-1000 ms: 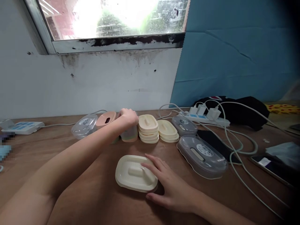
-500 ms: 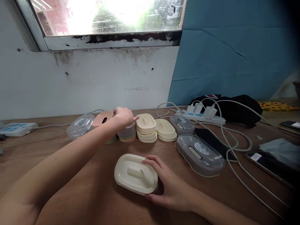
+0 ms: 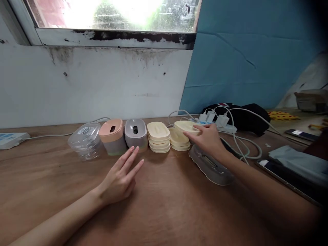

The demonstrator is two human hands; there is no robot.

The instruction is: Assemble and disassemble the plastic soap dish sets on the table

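Observation:
My right hand point(image 3: 208, 138) grips a cream plastic lid point(image 3: 186, 126) by its right end, over a short stack of like lids point(image 3: 179, 138); whether it touches them I cannot tell. A taller stack of cream lids point(image 3: 159, 133) stands just left of that one. My left hand point(image 3: 121, 176) hovers over the table with fingers apart and nothing in it. Behind it are a grey-lidded container point(image 3: 135, 133) and a pink-lidded container point(image 3: 112, 136), each with a slot in its top. Partly behind my right arm lies a translucent grey cover point(image 3: 212, 171).
A clear plastic cover point(image 3: 85, 136) sits left of the containers. Power strips point(image 3: 14, 140) lie at the far left and behind my right hand, with chargers point(image 3: 221, 120) and loose white cables. A phone point(image 3: 284, 179) and a pale tissue-like sheet point(image 3: 298, 160) are at the right.
My right hand has carried the cream lid from the front middle back to the short stack. My left hand has come away from the containers toward the front, fingers spread.

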